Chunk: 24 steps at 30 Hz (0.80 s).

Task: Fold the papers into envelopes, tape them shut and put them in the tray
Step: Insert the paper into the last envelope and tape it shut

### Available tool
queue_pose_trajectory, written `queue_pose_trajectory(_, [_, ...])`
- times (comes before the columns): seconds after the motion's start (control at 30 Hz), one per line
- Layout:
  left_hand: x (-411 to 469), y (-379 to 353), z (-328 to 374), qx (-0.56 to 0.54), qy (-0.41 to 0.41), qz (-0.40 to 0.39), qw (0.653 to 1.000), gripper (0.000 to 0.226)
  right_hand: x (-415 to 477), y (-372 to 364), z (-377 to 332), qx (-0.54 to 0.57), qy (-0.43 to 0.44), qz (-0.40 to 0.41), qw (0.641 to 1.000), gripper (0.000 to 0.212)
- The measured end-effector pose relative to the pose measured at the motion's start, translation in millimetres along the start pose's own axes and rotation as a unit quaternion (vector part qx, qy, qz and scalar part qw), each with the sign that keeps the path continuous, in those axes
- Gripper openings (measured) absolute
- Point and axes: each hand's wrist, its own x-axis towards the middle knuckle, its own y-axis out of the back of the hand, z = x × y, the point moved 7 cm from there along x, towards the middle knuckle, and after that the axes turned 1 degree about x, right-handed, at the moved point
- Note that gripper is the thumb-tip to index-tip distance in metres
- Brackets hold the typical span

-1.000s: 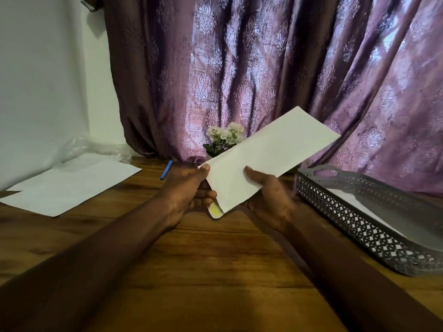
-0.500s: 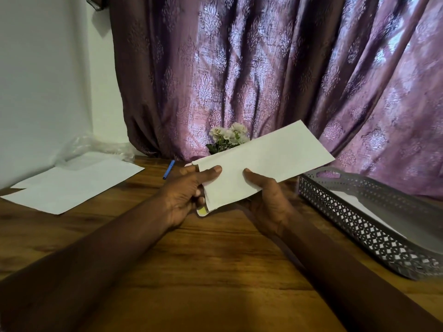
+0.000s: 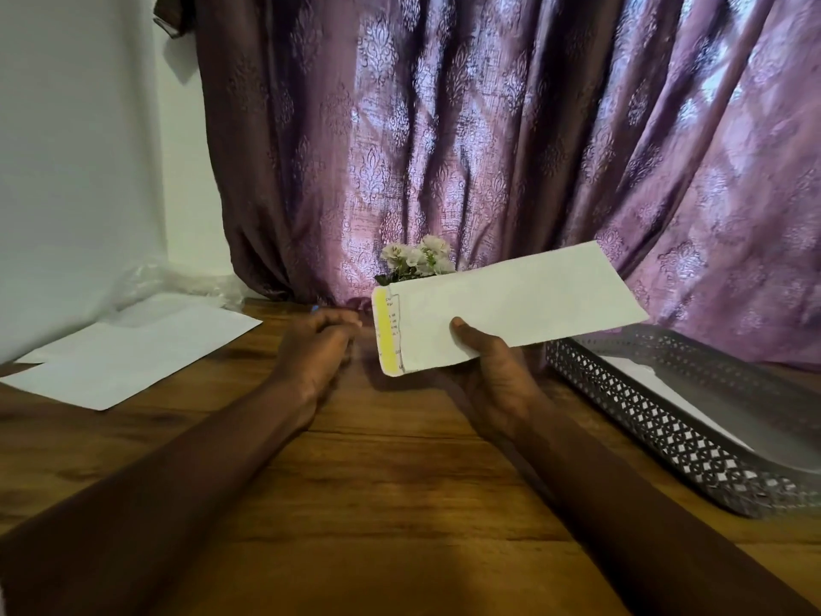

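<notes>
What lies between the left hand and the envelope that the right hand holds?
Nothing lies there. In the head view a narrow gap parts the left hand from the envelope at its yellow-striped end, and only the wooden table shows through it.

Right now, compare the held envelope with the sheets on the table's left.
The envelope is held up off the table by the right hand; the sheets lie flat on it. The envelope is narrow with a yellow strip at one end; the sheets are wider and plain. Both are white paper.

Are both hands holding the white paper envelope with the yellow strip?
No, only the right hand grips the white paper envelope; the left hand is off it.
</notes>
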Motion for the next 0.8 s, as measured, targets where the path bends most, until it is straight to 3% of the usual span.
queue_pose_trajectory(0.1, [-5, -13, -10, -0.049, 0.077, -0.100, 0.991, 0.007, 2, 3, 2, 0.005, -0.003, 0.012, 1.000, 0.054])
queue_pose_trajectory(0.2, [-10, -24, -5, -0.084, 0.055, -0.137, 0.985, 0.006, 3, 7, 4, -0.022, 0.013, 0.036, 0.999, 0.058])
queue_pose_trajectory(0.37, [-12, -26, -2, -0.103, 0.025, -0.123, 0.987, 0.013, 3, 7, 8, -0.045, 0.016, 0.051, 0.998, 0.058])
queue_pose_trajectory(0.53, [-8, -17, -3, -0.101, 0.038, -0.097, 0.989, 0.038, 0, -1, 9, -0.041, 0.009, 0.024, 0.999, 0.054])
queue_pose_trajectory(0.67, [-4, -16, -4, -0.089, 0.025, -0.124, 0.988, 0.025, -3, -3, 13, -0.078, -0.009, -0.002, 0.997, 0.058])
queue_pose_trajectory(0.8, [1, 1, 18, -0.050, -0.090, -0.054, 0.993, 0.013, -3, -5, 13, -0.130, -0.025, 0.037, 0.991, 0.043])
